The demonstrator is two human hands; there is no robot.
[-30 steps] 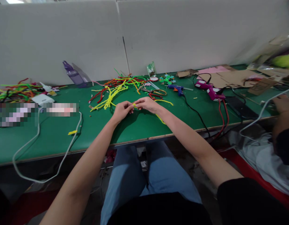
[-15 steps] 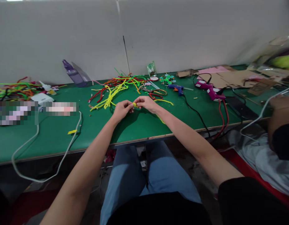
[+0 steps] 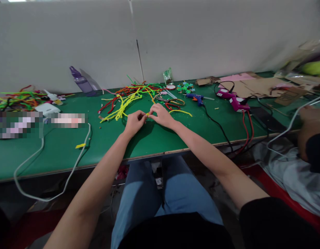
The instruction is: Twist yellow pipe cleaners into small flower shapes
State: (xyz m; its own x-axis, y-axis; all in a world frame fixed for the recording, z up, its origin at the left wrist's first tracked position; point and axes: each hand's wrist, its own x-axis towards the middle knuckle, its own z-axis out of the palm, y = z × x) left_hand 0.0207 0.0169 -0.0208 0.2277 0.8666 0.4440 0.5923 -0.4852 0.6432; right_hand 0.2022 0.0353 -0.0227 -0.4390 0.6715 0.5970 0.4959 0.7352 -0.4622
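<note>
Fingertips of my left hand (image 3: 135,121) are pinched around a small yellow piece of pipe cleaner (image 3: 147,114). My right hand (image 3: 161,116) closes on the same piece from the other side, so the two hands nearly meet above the green table. Its exact shape is mostly hidden by my fingers. A bunch of yellow pipe cleaners (image 3: 123,108) lies just beyond my left hand. Past my right hand are a single yellow strand (image 3: 184,112) and scissors (image 3: 177,102) with gold-coloured handles.
Mixed coloured pipe cleaners (image 3: 139,88) lie against the wall. A blue glue gun (image 3: 197,99) and magenta devices (image 3: 237,103) with cords are on the right. A purple bottle (image 3: 82,83) stands back left. A white cable (image 3: 72,173) hangs over the table edge. Another person's arm (image 3: 311,121) shows far right.
My right-hand fingers have shifted slightly on the yellow piece, and less of it shows. A yellow strand seen under my right wrist earlier is out of sight now.
</note>
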